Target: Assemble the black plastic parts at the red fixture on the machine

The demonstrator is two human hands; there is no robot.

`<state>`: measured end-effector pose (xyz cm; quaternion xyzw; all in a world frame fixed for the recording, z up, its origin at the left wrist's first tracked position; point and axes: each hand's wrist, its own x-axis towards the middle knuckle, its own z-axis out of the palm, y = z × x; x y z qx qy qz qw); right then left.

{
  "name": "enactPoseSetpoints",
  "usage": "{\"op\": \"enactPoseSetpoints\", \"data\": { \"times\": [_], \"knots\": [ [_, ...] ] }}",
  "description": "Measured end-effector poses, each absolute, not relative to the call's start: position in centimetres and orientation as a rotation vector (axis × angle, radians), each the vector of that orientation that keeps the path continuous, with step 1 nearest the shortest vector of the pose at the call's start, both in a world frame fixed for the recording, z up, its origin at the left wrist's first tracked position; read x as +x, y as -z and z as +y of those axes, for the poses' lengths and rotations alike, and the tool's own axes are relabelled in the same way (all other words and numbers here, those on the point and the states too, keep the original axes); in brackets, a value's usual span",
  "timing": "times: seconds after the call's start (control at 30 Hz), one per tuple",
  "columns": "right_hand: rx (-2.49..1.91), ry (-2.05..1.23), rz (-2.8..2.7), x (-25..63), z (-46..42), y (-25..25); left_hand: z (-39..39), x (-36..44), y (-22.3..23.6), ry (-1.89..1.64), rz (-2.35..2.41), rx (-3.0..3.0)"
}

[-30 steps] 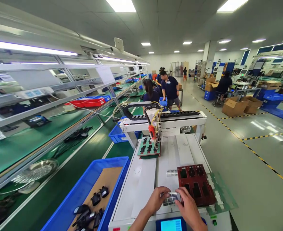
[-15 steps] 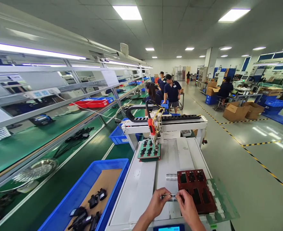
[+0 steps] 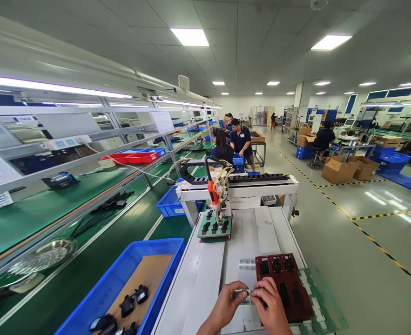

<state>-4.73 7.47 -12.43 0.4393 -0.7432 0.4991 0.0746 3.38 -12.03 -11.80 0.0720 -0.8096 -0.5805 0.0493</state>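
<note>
Head view only. Both hands are low at the near edge of the white bench (image 3: pixel 205 279), pinched together on one small clear strip (image 3: pixel 244 296). Left hand (image 3: pixel 226 304) takes its left end, right hand (image 3: pixel 270 304) its right end, so the strip sits right between the fingertips, lifted just off the bench. Each grip is narrow and closed on the strip.

Since a second ago the strip has gone from lying flat under the fingers to held edge-on between both hands, and the camera has tipped up, so the blue screen is out of frame. Looks like the strip is picked up and being handled, not yet placed.

Dark red tray (image 3: pixel 284 286) touches the right hand's far side. A second clear strip (image 3: pixel 247 264) lies just beyond. Blue bin (image 3: pixel 121 279) with black parts sits left.
</note>
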Motion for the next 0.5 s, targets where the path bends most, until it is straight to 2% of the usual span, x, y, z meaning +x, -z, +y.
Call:
{"op": "enactPoseSetpoints", "data": {
  "times": [0.27,0.5],
  "knots": [
    [1.127,-1.444,-2.316,-6.8,6.4,15.6,-12.3,3.1,12.3,1.727,-2.45,0.238],
    [1.24,-1.297,-2.076,-8.4,6.2,17.4,-13.7,2.3,14.8,1.667,-2.531,0.317]
  ]
}}
